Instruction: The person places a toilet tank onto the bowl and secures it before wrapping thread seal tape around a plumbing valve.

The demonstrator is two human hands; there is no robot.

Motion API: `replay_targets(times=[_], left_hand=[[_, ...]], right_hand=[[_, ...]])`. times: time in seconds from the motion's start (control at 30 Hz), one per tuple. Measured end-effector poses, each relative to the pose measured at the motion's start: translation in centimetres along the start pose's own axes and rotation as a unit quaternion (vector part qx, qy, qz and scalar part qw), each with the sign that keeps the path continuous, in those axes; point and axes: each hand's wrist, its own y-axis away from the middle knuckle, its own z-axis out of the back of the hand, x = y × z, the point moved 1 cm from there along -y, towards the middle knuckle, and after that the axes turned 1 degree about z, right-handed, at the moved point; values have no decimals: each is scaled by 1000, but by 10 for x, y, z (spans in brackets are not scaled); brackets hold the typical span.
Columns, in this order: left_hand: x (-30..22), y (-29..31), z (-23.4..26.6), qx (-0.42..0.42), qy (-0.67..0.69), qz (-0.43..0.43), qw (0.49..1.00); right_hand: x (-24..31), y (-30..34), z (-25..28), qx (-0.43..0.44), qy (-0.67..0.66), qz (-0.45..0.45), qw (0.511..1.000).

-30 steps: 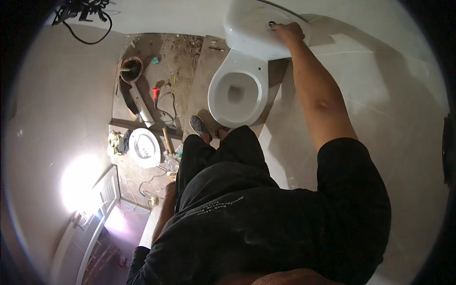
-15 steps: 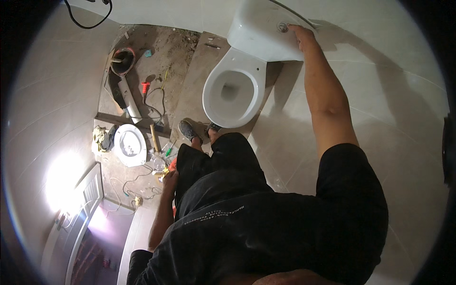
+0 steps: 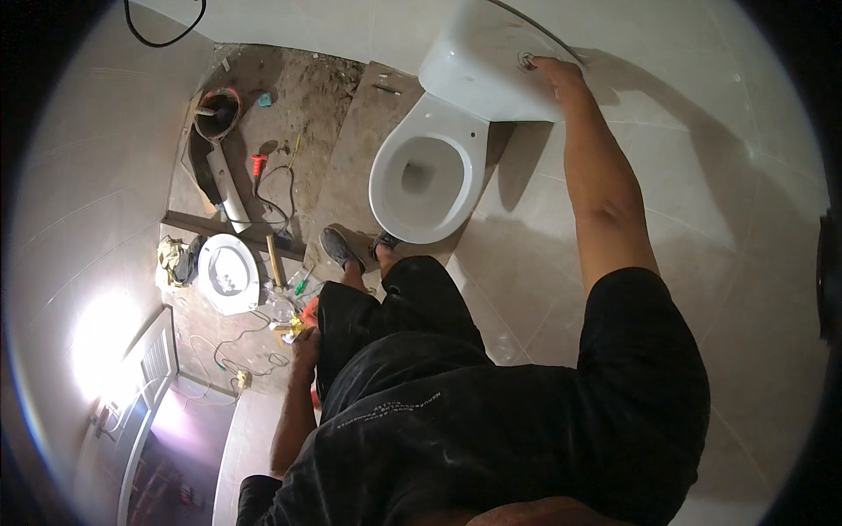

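My right arm reaches out to the white toilet tank (image 3: 478,61). The fingers of my right hand (image 3: 557,74) stretch onto the round flush button (image 3: 526,61) on top of the tank, and the hand holds nothing. In front of the tank is the white toilet bowl (image 3: 428,171), with no seat fitted and a dark patch at its bottom. My left hand (image 3: 305,346) hangs low beside my thigh; its fingers are too small and shadowed to make out. Past it in the picture lie small yellow and red things (image 3: 294,330) that I cannot name.
A loose toilet seat (image 3: 252,285) lies on the floor at left, beside crumpled cloth (image 3: 175,260) and a wooden handle (image 3: 274,260). Farther back are a bucket (image 3: 219,112), a white pipe (image 3: 226,188), a red-ended cord (image 3: 259,165) and bare rough ground. A lit lamp glares at far left.
The view has shifted slightly, so the floor things sit a little farther left. My right hand stays at the flush button, and my left hand still hangs by my thigh.
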Motion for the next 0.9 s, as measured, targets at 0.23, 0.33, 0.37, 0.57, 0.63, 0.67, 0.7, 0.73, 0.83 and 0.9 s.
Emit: replay_targets(times=[0.23, 0.33, 0.37, 0.57, 0.63, 0.67, 0.7, 0.73, 0.83, 0.9], left_hand=[[-11, -2, -4, 2, -33, -19, 999], [-15, -1, -4, 9, -22, -32, 999], [-18, -10, -9, 26, -21, -43, 999], [-8, -6, 5, 5, -12, -48, 999], [-9, -6, 12, -2, -10, -68, 998], [2, -14, 17, -6, 7, -65, 998], [13, -28, 23, -3, 22, -68, 997], [16, -36, 27, 3, 37, -73, 997], [3, -47, 40, 4, 1, -103, 995], [6, -61, 64, 19, 9, -108, 994]], right_hand=[[-11, -22, -5, -45, 131, 55, 989], [-6, -10, 4, 17, 35, 55, 998], [-24, -37, 28, -19, 81, 87, 993], [-25, 9, 6, -120, -49, 120, 984], [-50, 42, 12, -143, -201, 146, 958], [-62, 72, 6, -154, -213, 185, 947], [-85, 84, 13, -178, -52, 210, 960], [-120, 91, 19, -202, 112, 228, 946], [-242, 148, 16, 4, 258, 93, 962], [-318, 207, -9, 212, 299, -24, 930]])
